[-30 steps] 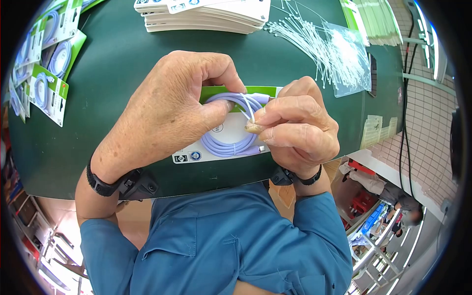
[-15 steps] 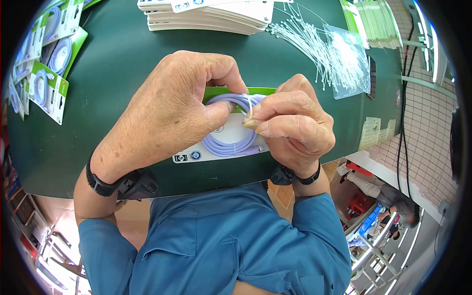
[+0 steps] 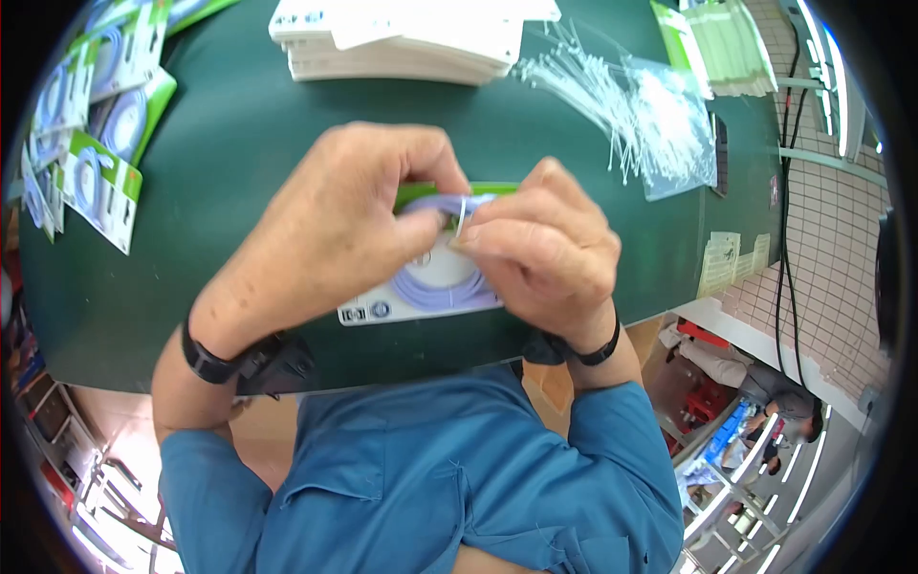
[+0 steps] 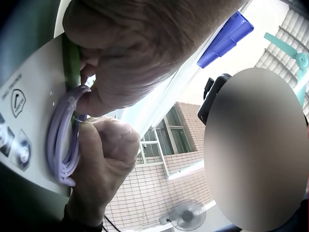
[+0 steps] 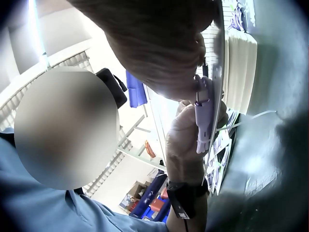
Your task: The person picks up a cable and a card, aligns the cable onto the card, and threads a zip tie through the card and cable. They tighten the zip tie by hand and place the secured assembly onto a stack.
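While left hand is gripping cable coil on card, right hand is pinching cable tie mid-frame, cinching it tighter than before.

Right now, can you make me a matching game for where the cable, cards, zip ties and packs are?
Things:
1 purple cable
2 stack of white cards
3 loose zip ties
4 finished packs

Places:
A left edge of the green table
B held by the left hand while the right hand pinches a zip tie on it
C far middle
D far right, by a clear bag

Pairs: 1-B, 2-C, 3-D, 4-A
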Motion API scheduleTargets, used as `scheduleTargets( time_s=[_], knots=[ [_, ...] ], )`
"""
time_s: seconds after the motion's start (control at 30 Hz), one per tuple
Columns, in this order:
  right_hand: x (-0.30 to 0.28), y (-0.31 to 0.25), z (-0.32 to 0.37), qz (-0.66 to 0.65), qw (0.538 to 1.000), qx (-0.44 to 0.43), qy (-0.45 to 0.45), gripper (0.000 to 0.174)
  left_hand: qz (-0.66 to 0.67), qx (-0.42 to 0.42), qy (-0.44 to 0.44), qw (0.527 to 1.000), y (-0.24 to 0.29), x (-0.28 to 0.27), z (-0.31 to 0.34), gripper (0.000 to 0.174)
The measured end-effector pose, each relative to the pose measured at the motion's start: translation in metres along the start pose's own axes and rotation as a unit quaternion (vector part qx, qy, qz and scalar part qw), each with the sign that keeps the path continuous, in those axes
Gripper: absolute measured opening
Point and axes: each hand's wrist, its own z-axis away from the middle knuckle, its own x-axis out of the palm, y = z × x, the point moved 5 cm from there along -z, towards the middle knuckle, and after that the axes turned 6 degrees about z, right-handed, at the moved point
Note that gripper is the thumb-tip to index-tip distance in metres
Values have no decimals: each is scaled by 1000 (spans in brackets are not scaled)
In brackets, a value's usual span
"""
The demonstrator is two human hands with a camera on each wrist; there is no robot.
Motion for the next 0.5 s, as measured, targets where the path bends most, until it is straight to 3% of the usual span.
scheduleTargets(
  time_s=[0.07, 0.13, 0.27, 0.43, 0.5],
  knots=[
    [0, 2, -8, 33, 999, -30, 1, 25, -15, 78, -5, 997, 1, -2, -2, 13],
    [-3, 0, -12, 50, 998, -28, -22, 28, -9, 89, -7, 996, 0, -2, -6, 18],
    [-4, -4, -10, 63, 997, -48, -20, 29, 0, 16, -30, 999, -2, -1, -5, 19],
    [-6, -4, -10, 44, 998, -46, -16, 21, -15, -4, -57, 998, -3, 1, -6, 21],
    [-4, -6, -8, 65, 996, -54, -43, 19, 47, -35, -78, 995, -12, 3, -7, 17]
  ],
)
